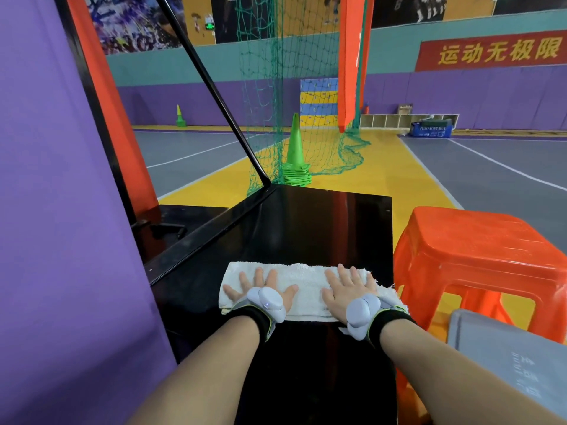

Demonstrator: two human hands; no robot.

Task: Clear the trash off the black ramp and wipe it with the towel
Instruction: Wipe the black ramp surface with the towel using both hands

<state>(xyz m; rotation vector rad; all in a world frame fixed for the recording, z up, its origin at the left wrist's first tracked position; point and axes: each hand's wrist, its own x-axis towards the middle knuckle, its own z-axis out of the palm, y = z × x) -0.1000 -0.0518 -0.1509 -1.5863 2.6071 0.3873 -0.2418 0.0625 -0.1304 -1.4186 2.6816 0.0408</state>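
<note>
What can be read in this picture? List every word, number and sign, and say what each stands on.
"运动无极限": yellow characters on the red banner on the far wall.
White lettering on the blue box by that wall: too blurred to read surely.
Marks on the green lit sign high up: too small to read.
Faint pale characters on the grey panel at lower right: too blurred to read.

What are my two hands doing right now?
Left hand: open, fingers spread flat, pressing on the white towel.
Right hand: open, fingers flat, pressing on the same towel.
</note>
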